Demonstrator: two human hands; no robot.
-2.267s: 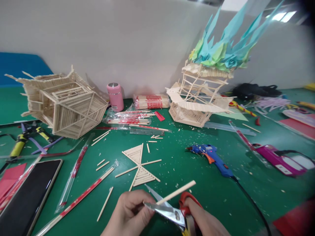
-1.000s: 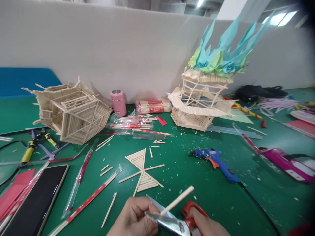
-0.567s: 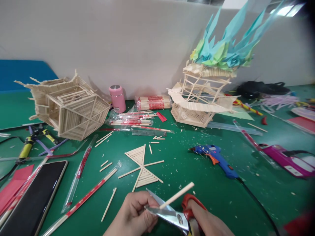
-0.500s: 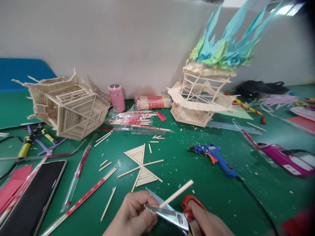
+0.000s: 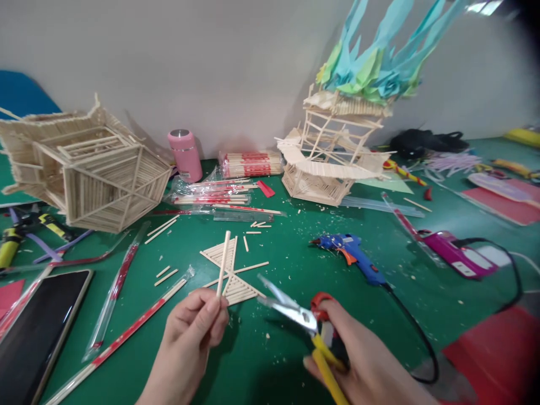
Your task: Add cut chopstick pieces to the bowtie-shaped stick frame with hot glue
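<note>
Between thumb and fingers, my left hand [image 5: 189, 332] pinches a short wooden stick [image 5: 224, 261], held nearly upright. My right hand [image 5: 358, 349] grips a pair of scissors [image 5: 301, 318] with red and yellow handles; the blades are parted and apart from the stick. Behind the held stick, a flat star-shaped frame of sticks [image 5: 242, 291] lies on the green table, two of its wedges filled with rows of sticks. Small cut stick pieces [image 5: 166, 275] lie left of it, with more beyond it.
A blue glue gun [image 5: 352, 253] with a black cord lies right of the frame. Two stick structures, one tipped [image 5: 113, 180] and one topped with paper leaves [image 5: 324, 174], stand behind. A pink flask [image 5: 185, 157], bagged sticks [image 5: 251, 164] and a phone [image 5: 46, 326] are around.
My left hand has moved left and raised the stick upright, away from the scissors. The scissors, formerly around the stick, now stand apart from it. The camera view has shifted.
</note>
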